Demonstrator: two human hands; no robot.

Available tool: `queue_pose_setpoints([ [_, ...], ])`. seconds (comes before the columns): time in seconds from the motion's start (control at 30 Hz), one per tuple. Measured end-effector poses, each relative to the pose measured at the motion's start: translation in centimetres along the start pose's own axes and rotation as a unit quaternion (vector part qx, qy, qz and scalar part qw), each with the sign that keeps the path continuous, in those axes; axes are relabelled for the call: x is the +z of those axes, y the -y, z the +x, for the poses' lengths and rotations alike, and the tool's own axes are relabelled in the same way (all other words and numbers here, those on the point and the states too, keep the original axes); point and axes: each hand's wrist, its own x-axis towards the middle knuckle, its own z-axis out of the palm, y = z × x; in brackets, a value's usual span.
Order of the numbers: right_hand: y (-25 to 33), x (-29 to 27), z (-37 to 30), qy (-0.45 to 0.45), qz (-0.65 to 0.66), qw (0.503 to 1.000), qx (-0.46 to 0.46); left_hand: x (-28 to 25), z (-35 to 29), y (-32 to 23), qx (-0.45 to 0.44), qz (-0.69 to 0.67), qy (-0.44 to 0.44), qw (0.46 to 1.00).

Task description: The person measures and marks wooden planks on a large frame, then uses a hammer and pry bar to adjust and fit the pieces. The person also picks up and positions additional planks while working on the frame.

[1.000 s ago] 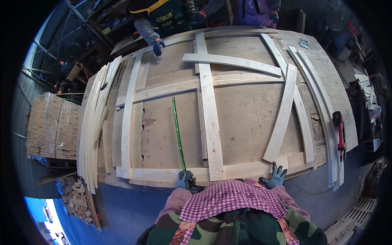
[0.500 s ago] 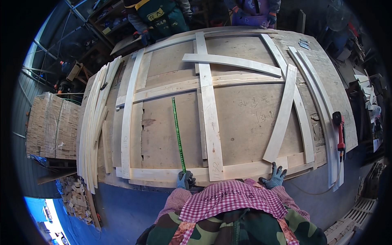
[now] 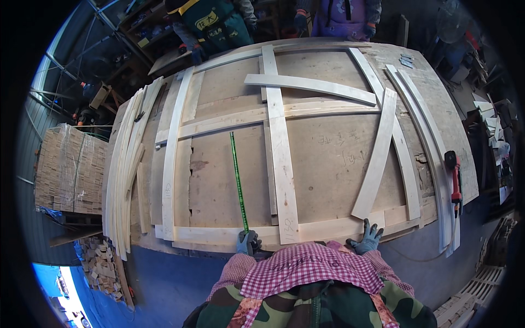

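Note:
My left hand (image 3: 249,242), in a grey-blue glove, is closed at the near edge of the table. A green tape measure (image 3: 237,180) stretches away from it over the tabletop; its case is hidden in the hand. My gloved right hand (image 3: 369,238) lies with fingers spread on the near wooden rail (image 3: 328,226), close to the lower end of a loose slanting board (image 3: 376,158). Between my hands, an upright board (image 3: 280,147) crosses the rails. Another upright board (image 3: 178,153) lies to the left. One more loose board (image 3: 311,87) rests across the far part of the frame.
Long strips (image 3: 123,169) are stacked on the table's left side, with more boards (image 3: 424,131) on the right. A red and black power tool (image 3: 454,177) lies at the right edge. Two people (image 3: 216,24) stand across the table. Wrapped wood blocks (image 3: 71,167) stand at left.
My hands and the tape stay almost where they were. Across the table, the person at the right has moved one hand outward to the left. My view has shifted slightly.

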Motion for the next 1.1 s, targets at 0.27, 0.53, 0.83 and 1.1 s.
queue_pose_setpoints([
  [0.27,0.2,0.1,0.0,-0.004,-0.003,1.000,-0.006,-0.4,0.1,0.2,0.000,-0.003,0.001,1.000],
  [0.53,2.7,-2.0,0.8,-0.063,0.126,0.986,0.085,-0.9,1.4,1.0,-0.010,-0.025,0.008,1.000],
  [0.83,6.3,-4.6,3.1,-0.055,0.130,0.986,0.091,-0.1,0.4,0.4,-0.007,-0.007,-0.002,1.000],
  [1.1,6.5,-3.5,7.8,-0.079,0.157,0.980,0.092,-1.6,2.3,1.3,-0.009,-0.005,0.050,0.999],
])
